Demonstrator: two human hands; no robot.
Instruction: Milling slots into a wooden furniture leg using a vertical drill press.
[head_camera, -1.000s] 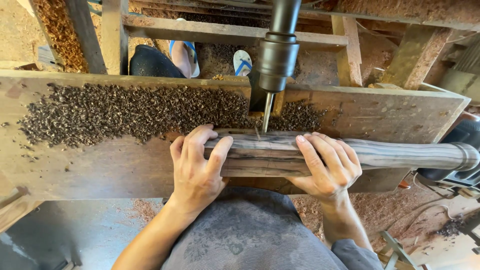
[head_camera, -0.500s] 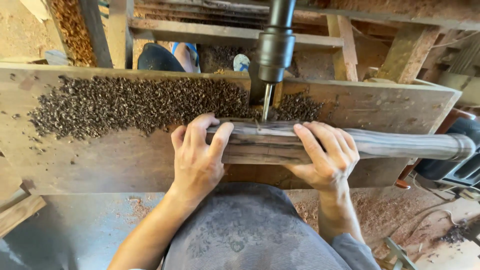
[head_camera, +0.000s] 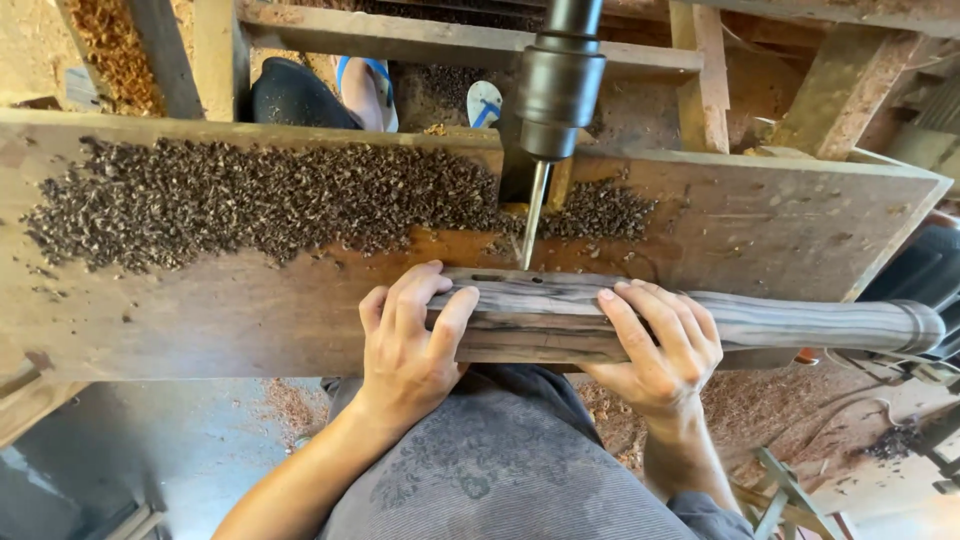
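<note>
Wood (head_camera: 700, 325), a long turned piece with dark and pale streaks, lies across the near edge of the bench (head_camera: 200, 320), its long axis running from nine o'clock to three o'clock. Both hands clamp it from the six o'clock side. The left hand (head_camera: 410, 345) wraps its fingers (head_camera: 420, 295) over the top of the piece near its left end, curled shut on it. The right hand (head_camera: 660, 350) does the same further toward three o'clock, fingers closed over the top. Beyond that hand the piece tapers and runs on, unsupported by either hand, to a rounded end past the bench corner.

Between the two hands, at twelve o'clock from the gap, the drill bit (head_camera: 533, 215) hangs straight down from a dark chuck (head_camera: 558, 95), its tip at the top face of the piece, just beside a small dark slot already cut there. Whether the tip touches is hard to tell. The left hand is slightly nearer the bit than the right.

Dark chips (head_camera: 260, 200) lie heaped on the bench from ten to one o'clock. A sandalled foot (head_camera: 365, 85) of another person shows beyond the bench.
</note>
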